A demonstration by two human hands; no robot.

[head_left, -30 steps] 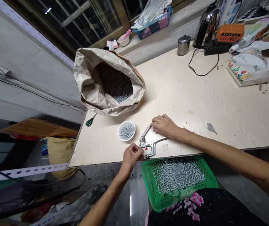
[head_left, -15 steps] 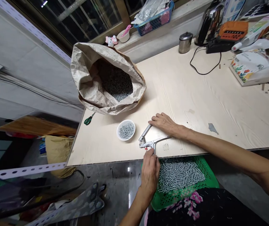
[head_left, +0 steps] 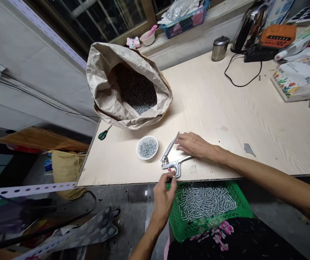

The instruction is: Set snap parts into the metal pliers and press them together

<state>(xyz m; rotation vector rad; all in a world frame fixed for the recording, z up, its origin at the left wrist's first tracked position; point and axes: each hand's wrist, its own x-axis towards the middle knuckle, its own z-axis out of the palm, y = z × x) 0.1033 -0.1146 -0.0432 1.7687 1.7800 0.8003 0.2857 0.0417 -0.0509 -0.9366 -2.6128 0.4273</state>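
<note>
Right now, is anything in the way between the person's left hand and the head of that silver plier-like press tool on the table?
Nothing visible. The left hand sits at the table's front edge, fingertips right beside the head of the silver plier-like press tool. The small white bowl of metal pieces stands off to the side, clear of that gap.

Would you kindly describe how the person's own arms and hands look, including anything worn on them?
Both arms are bare to the frame's edge, with no sleeves showing. The left hand and right hand wear no gloves, and no rings, watch or bracelets can be made out. At the bottom edge lies dark clothing printed with pink flowers.
</note>
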